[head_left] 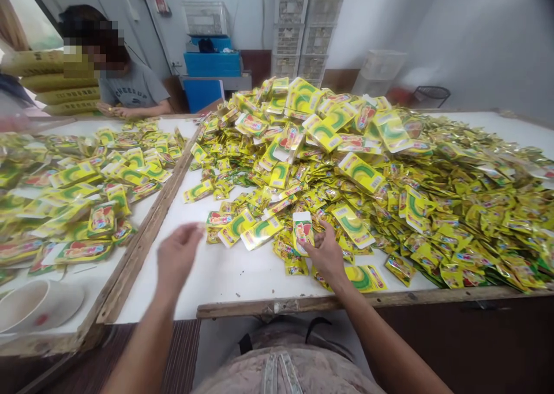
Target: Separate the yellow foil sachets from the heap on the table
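My right hand [328, 254] grips a small printed carton [302, 230] with a white top end and a green-and-red front, thumb across its lower part. My left hand [178, 254] is raised over the white tabletop [182, 293], its fingers pinched together. Anything in that pinch is too small or blurred to make out. Just right of its fingertips lie a few flat yellow-green cartons [261, 231]. Beyond both hands rises a large heap of small shiny yellow packets [459, 203], with more cartons [362, 172] scattered on top.
A wooden strip [151, 224] divides the table; left of it lie more cartons [73, 175] and a white bowl [26, 307]. Across the table sits a person in a grey shirt [134, 85]. Behind stand stacked plastic crates [288, 33], blue boxes [212, 64] and yellow sacks [56, 82].
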A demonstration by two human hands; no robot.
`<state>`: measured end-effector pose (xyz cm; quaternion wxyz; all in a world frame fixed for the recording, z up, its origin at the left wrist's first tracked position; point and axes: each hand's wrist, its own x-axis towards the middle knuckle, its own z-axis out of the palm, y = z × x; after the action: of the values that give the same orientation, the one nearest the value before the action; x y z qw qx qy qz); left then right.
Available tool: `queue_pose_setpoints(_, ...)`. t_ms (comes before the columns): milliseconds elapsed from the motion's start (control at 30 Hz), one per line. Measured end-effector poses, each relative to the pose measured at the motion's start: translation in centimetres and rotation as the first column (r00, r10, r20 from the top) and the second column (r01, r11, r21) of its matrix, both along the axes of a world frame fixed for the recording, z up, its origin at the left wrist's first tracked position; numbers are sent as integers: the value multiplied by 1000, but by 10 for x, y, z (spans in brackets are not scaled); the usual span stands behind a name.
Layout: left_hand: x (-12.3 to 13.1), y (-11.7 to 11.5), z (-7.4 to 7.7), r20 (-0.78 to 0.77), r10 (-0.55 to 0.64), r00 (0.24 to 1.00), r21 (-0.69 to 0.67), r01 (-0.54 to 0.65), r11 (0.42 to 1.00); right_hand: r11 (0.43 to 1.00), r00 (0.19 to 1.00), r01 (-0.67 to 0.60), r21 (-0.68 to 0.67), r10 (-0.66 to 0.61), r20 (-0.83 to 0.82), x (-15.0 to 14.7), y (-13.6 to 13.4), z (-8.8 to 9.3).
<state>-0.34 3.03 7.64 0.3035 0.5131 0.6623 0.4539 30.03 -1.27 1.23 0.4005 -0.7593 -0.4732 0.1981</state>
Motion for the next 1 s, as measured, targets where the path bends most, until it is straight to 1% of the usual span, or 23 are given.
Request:
queue_pose_setpoints(33,17,-9,-11,61,-103,993,-99,109,989,999,996,13,43,-9,-94,-4,-3,1)
queue_pose_setpoints(67,34,-17,-22,129,-198,972,-172,219,961,996,982,-3,85,19,-190,-9,-7,3)
queue_pose_setpoints(100,49,-24,-31,231,-266,936,-232,319,919,991,958,-56,118,87,-274,-16,-10,6)
queue_pose_setpoints(133,63,-30,-38,358,-298,885,-262,402,877,979,922,-152,135,189,-337,-24,-13,9)
queue_pose_setpoints(167,74,-34,-43,485,-308,818,-262,472,842,950,876,-280,135,310,-369,-33,-16,12)
queue_pose_setpoints(200,81,-37,-46,596,-295,747,-242,518,821,902,829,-415,114,427,-361,-40,-19,15)
queue_pose_setpoints(233,85,-38,-47,672,-273,688,-216,535,817,849,797,-520,90,521,-305,-46,-21,17)
queue_pose_setpoints(267,86,-37,-48,714,-251,654,-193,528,827,813,789,-579,69,579,-204,-50,-22,19)
queue_pose_setpoints(300,84,-36,-49,725,-229,650,-181,500,847,791,788,-610,50,612,-68,-51,-22,19)
queue_pose_setpoints(333,79,-33,-49,714,-209,669,-179,463,868,782,781,-622,24,619,84,-50,-20,18)
queue_pose_setpoints(400,66,-29,-50,661,-183,728,-190,398,897,780,718,-622,-66,602,349,-42,-15,14)
queue_pose_setpoints(467,54,-25,-53,609,-189,770,-194,375,906,763,612,-617,-193,619,492,-33,-6,8)
queue_pose_setpoints(500,49,-24,-55,588,-198,784,-196,375,906,758,581,-611,-228,625,521,-31,-2,6)
queue_pose_setpoints(533,46,-23,-57,568,-207,797,-197,375,906,762,578,-607,-226,619,532,-29,2,4)
queue_pose_setpoints(567,44,-23,-59,545,-215,811,-196,373,907,768,598,-611,-192,606,524,-30,6,4)
queue_pose_setpoints(600,43,-22,-61,517,-225,826,-193,369,909,784,643,-606,-133,581,499,-31,9,5)
queue_pose_setpoints(667,43,-22,-64,454,-258,853,-186,373,909,835,766,-550,-17,513,387,-38,13,11)
queue_pose_setpoints(733,44,-23,-65,422,-313,851,-180,417,891,876,855,-482,13,468,226,-47,17,21)
queue_pose_setpoints(767,44,-24,-65,430,-340,836,-178,447,876,879,868,-477,-6,473,150,-51,19,26)
queue_pose_setpoints(800,44,-25,-65,450,-356,819,-175,472,864,863,859,-504,-27,505,87,-55,21,31)
queue_pose_setpoints(867,44,-27,-64,501,-346,794,-171,482,859,800,802,-595,-78,597,11,-61,26,37)
queue_pose_setpoints(933,43,-30,-63,530,-298,794,-178,448,876,738,749,-658,-147,662,-28,-64,30,40)
queue_pose_setpoints(1000,42,-32,-61,542,-255,801,-191,414,890,697,719,-687,-206,693,-50,-66,33,42)
